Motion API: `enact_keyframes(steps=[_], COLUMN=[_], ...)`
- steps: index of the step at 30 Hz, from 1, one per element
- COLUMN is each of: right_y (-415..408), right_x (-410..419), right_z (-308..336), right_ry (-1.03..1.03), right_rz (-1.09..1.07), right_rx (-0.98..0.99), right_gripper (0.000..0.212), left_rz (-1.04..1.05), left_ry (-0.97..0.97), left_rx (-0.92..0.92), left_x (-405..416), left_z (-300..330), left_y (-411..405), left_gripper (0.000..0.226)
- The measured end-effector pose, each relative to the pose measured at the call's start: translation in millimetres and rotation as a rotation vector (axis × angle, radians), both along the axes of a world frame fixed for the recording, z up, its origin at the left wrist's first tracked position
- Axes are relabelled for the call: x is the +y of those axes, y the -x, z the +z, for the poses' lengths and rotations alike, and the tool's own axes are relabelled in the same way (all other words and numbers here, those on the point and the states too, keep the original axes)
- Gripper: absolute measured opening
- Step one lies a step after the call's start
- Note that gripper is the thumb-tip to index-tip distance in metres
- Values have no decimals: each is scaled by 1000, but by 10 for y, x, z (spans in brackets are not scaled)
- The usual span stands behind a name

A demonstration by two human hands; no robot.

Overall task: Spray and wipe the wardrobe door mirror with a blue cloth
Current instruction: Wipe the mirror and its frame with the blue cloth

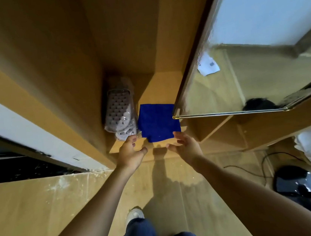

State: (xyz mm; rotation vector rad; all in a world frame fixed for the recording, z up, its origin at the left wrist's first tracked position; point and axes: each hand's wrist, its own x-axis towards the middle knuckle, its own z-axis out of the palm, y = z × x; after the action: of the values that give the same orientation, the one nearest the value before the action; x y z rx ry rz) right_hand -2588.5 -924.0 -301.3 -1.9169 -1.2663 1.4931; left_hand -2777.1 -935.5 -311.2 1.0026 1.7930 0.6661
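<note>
Though unlabelled, blue cloth [158, 121] between hands.

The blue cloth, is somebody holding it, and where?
No. The blue cloth lies flat on the wardrobe shelf. The left hand and right hand reach toward its near edge, fingers loose, gripping nothing.

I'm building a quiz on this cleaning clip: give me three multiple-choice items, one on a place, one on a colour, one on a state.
1. Where does the cloth lie?
A. on the wardrobe's bottom shelf
B. on the floor
C. over the door

2. What colour is the cloth?
A. white
B. blue
C. grey

3. How is the mirrored wardrobe door?
A. shut
B. taken off
C. swung open

Answers: 1 A, it lies flat beside the bagged slippers. 2 B, a deep blue. 3 C, it stands out from the wardrobe, so the shelf shows.
</note>
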Motion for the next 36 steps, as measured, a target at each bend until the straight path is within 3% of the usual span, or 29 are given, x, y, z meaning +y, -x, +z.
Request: enact_keyframes(steps=[8, 17, 23, 30, 33, 36], right_y=[-218, -279, -312, -214, -202, -222], right_x=[595, 1304, 1510, 1714, 1778, 1832], right_z=[-1201, -2132, -2327, -2256, -2212, -2189], right_ry=[-88, -281, -331, -180, -147, -141], right_rz=[-84, -168, -209, -173, -150, -112], right_rx=[83, 65, -29, -208, -220, -246], right_gripper=[70, 69, 66, 59, 37, 41], left_rz=[-46, -135, -164, -248, -185, -122], left_ry=[-137, -393, -387, -147, -92, -97], left_rx=[46, 360, 433, 593, 553, 484], left_x=[560, 1214, 1453, 1558, 1607, 1645], left_z=[-1159, -1944, -2138, -2087, -2060, -2032], left_y=[-166, -331, -391, -479, -457, -441], left_gripper=[55, 60, 63, 78, 86, 81])
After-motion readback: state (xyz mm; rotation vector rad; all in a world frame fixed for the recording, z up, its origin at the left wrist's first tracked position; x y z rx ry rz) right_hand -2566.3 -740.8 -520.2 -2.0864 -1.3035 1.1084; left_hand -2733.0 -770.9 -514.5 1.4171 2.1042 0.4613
